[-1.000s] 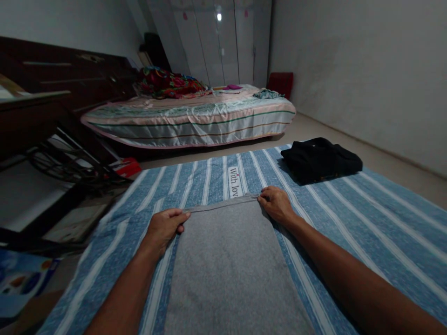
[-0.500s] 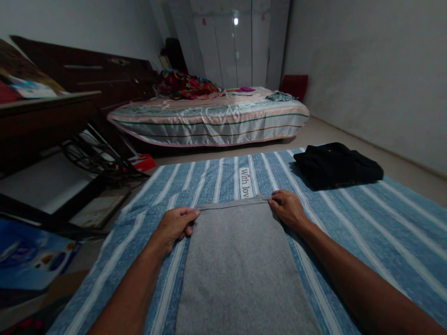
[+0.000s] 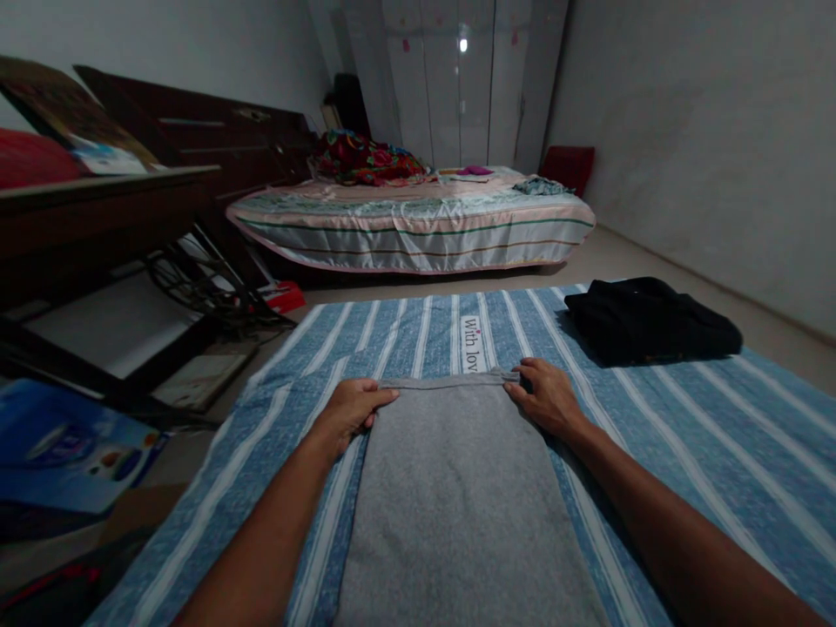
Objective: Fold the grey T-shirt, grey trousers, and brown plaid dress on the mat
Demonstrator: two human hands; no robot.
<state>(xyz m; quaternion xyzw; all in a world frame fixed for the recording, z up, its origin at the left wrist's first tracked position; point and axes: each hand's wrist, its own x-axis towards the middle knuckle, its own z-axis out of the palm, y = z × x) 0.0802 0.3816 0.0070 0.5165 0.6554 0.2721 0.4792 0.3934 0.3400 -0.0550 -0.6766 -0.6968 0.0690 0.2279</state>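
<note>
A folded piece of grey cloth, possibly a garment (image 3: pixel 457 496), lies flat and lengthwise on the striped blue and white sheet (image 3: pixel 653 453). Its near end runs out of the bottom of the view. My left hand (image 3: pixel 353 409) pinches the far left corner between thumb and fingers. At the far right corner, my right hand (image 3: pixel 545 396) holds the edge, thumb and fingertips on the cloth. A narrow band or seam runs along that far edge between both hands. Just beyond it, the sheet shows a printed "With lov" label (image 3: pixel 470 344), partly covered.
A folded black garment (image 3: pixel 653 322) rests on the sheet at far right. Past the sheet's far edge stands a bed (image 3: pixel 418 231) with a red floral blanket (image 3: pixel 372 158). To the left are a wooden table (image 3: pixel 111 187) and a blue box (image 3: pixel 78 448).
My view has turned slightly left, so everything sits further right in the picture. Both hands stay at the cloth's far corners; the right fingers look a little more spread.
</note>
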